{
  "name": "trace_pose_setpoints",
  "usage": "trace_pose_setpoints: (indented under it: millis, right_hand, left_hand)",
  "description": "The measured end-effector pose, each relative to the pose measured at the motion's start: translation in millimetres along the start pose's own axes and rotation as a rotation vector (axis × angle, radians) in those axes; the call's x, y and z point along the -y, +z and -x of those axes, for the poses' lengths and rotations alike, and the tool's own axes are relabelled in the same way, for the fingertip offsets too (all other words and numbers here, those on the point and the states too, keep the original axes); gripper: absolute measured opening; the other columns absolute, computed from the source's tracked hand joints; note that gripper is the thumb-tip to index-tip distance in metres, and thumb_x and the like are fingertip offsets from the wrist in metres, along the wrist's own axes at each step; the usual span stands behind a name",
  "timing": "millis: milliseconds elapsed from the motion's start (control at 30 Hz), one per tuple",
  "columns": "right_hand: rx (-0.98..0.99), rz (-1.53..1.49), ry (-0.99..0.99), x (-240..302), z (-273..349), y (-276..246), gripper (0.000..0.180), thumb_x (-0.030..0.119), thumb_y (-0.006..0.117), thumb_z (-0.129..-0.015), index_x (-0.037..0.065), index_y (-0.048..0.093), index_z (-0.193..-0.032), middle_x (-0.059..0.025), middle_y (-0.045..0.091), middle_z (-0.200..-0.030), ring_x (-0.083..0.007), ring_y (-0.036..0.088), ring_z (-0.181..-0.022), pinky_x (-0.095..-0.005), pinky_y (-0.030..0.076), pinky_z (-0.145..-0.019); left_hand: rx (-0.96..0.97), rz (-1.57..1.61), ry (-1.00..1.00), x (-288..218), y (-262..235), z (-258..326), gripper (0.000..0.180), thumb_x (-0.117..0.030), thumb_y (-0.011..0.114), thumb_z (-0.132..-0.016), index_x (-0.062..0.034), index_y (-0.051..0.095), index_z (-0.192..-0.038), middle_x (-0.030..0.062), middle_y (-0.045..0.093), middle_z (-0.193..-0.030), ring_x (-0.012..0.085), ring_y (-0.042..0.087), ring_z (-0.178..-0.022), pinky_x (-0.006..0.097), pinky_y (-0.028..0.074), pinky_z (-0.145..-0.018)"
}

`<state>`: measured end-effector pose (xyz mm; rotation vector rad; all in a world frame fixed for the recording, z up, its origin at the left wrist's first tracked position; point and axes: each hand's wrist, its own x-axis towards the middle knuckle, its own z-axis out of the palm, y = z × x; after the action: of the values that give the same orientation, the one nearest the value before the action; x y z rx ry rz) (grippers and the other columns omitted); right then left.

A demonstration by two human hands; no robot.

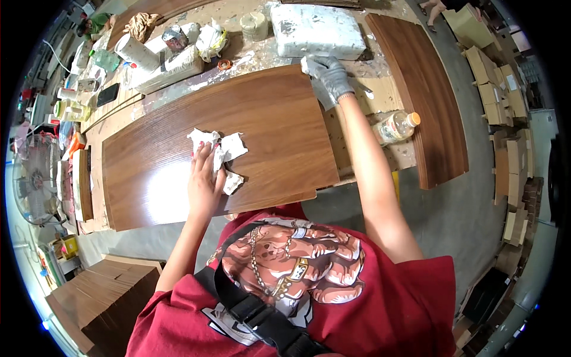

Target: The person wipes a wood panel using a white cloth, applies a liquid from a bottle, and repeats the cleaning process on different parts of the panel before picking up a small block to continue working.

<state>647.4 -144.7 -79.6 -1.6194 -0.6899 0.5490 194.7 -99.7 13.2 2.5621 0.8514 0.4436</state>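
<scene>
At the left edge of the workbench point(93, 156), I see a standing fan point(38, 178), and further in, a black phone point(107, 94) lies flat. Next comes the large wood-grain board point(273, 128), lying across the bench's near side and reaching past its front edge, glare bright on its left part. On it the left hand point(205, 172), bare, lies with fingers stretched out and close together over crumpled white tissue point(234, 146). Beyond the board's far edge sits a small orange roll point(223, 65). At the board's far right corner is the right hand point(334, 76) in a grey glove, fingers bent; I can't tell whether it grips anything. A white-wrapped block point(318, 33) lies just beyond it. Further right, an orange-capped bottle point(394, 128) lies beside a second brown board point(425, 101).
</scene>
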Motion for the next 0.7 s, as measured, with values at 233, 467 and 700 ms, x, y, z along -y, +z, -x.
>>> trace_pose_setpoints:
  millis: [233, 467, 700]
  right_hand:
    - [-0.031, 0.376, -0.159, 33, 217, -32, 0.050, -0.014, 0.058, -0.077, 0.010, 0.071, -0.118, -0.0065, 0.057, -0.102, -0.0195, 0.058, -0.096, -0.0275, 0.050, -0.089]
    - [0.131, 0.177, 0.090, 61, 388, -69, 0.052, -0.008, 0.055, -0.080, 0.004, 0.065, -0.129, -0.0076, 0.063, -0.121, -0.0181, 0.061, -0.107, -0.0295, 0.050, -0.092]
    - [-0.268, 0.236, -0.233, 91, 403, 65, 0.053, 0.018, 0.073, -0.087, 0.015, 0.059, -0.138, -0.0079, 0.056, -0.127, -0.0259, 0.057, -0.117, -0.0377, 0.050, -0.098]
  left_hand:
    - [-0.003, -0.013, -0.028, 8, 4, 8, 0.050, -0.013, 0.060, -0.090, 0.0024, 0.054, -0.137, 0.0174, 0.046, -0.150, 0.0370, 0.037, -0.144, 0.045, 0.030, -0.119]
    - [0.026, 0.097, 0.040, 19, -5, 10, 0.051, -0.012, 0.062, -0.089, 0.0029, 0.053, -0.137, 0.0184, 0.045, -0.150, 0.0368, 0.036, -0.144, 0.047, 0.027, -0.120]
    - [0.053, 0.034, 0.051, 97, -50, 35, 0.053, -0.014, 0.065, -0.089, 0.0008, 0.054, -0.138, 0.0187, 0.045, -0.151, 0.0361, 0.038, -0.144, 0.049, 0.023, -0.121]
